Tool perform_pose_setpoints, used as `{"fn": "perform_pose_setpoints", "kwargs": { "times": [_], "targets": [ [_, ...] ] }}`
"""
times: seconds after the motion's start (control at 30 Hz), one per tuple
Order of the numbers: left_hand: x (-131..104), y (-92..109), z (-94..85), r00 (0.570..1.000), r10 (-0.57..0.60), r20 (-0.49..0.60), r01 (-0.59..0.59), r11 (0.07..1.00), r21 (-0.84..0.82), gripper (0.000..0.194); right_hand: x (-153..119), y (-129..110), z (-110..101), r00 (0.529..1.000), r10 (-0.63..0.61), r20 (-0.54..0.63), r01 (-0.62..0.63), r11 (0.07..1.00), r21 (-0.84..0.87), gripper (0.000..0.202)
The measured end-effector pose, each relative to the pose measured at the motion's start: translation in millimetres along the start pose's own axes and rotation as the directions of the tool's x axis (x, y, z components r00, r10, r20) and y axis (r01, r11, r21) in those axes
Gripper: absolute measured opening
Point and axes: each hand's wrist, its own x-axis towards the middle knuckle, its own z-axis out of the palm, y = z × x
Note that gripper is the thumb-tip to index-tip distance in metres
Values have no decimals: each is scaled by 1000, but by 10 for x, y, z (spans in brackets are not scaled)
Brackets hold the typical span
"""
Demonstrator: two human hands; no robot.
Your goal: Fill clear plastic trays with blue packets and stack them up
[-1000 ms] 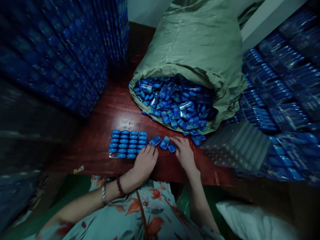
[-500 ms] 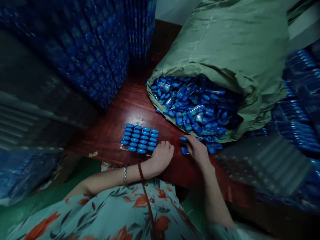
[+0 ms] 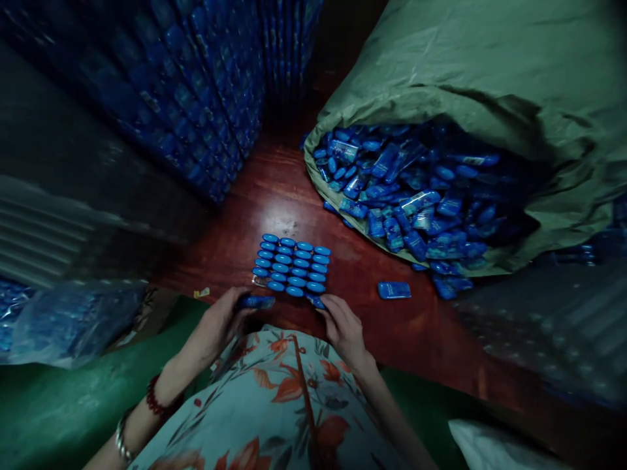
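Small blue oval-ended packs (image 3: 292,264) stand in close rows on the reddish-brown table (image 3: 353,261), a strip of clear plastic showing at their left edge. My left hand (image 3: 220,323) grips a flat blue pack (image 3: 258,301) at the table's front edge, just left of and in front of the rows. At their front right corner, my right hand (image 3: 343,326) pinches another blue pack (image 3: 315,300), partly hidden by the fingers. A single blue pack (image 3: 394,290) lies flat to the right of my right hand.
A big green sack (image 3: 470,98) lies on its side, its mouth spilling loose blue packs (image 3: 416,202). Tall stacks of blue packs (image 3: 196,85) rise at the left. Clear ribbed plastic trays (image 3: 53,228) stand at the left and right. A yellow scrap (image 3: 201,293) lies near the front edge.
My left hand has drawn back left from the front right of the rows and now holds a pack. My right hand moved left from beside the sack to the rows. The view shifted.
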Motion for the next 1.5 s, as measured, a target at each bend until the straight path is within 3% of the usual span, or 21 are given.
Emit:
{"fn": "perform_pose_setpoints", "kwargs": {
  "times": [0.1, 0.27, 0.43, 0.57, 0.67, 0.77, 0.9, 1.0, 1.07, 1.2, 1.3, 1.4, 1.5],
  "targets": [
    [20, -119, -39, 978, 17, -208, 4, 995, 101, 19, 71, 59, -29, 980, -137, 147, 168, 961, -219, 37],
    [92, -282, 40, 930, 180, -320, -117, 972, 205, 22, 325, -33, -219, 879, -210, 429, 390, 834, -391, 34],
    [87, -437, 37, 926, 314, -207, -243, 920, 307, 33, 564, -191, -310, 745, -229, 627, 552, 739, -386, 27],
    [120, -435, 45, 922, 366, -127, -311, 894, 321, 33, 675, -277, -278, 715, -180, 676, 557, 730, -395, 27],
    [157, -406, 80, 916, 400, -45, -352, 850, 392, 30, 683, -284, -250, 722, -171, 670, 561, 712, -423, 27],
    [183, -379, 109, 896, 444, -24, -387, 805, 449, 31, 604, -219, -217, 783, -202, 588, 546, 675, -496, 30],
    [219, -301, 139, 890, 451, 69, -429, 774, 466, 34, 422, -81, -109, 882, -256, 396, 454, 690, -564, 30],
    [243, -273, 167, 891, 425, 159, -447, 763, 467, 35, 295, -14, -14, 929, -221, 296, 357, 744, -565, 32],
    [240, -321, 183, 891, 433, 138, -445, 767, 462, 39, 239, 0, 20, 955, -181, 237, 284, 794, -538, 36],
    [217, -540, 236, 874, 485, -1, -449, 811, 375, 51, 248, -38, 36, 1000, 5, 18, 2, 939, -344, 50],
    [214, -639, 315, 876, 459, -149, -410, 871, 272, 46, 362, -103, 105, 970, 232, -79, -237, 969, -74, 59],
    [247, -561, 373, 868, 293, -400, -233, 953, 193, 36, 492, -148, 237, 925, 375, -58, -365, 921, 135, 59],
    [387, -379, 383, 832, 50, -552, -62, 998, -2, 49, 591, -125, 364, 888, 458, -44, -432, 863, 263, 59]
  ]
}}
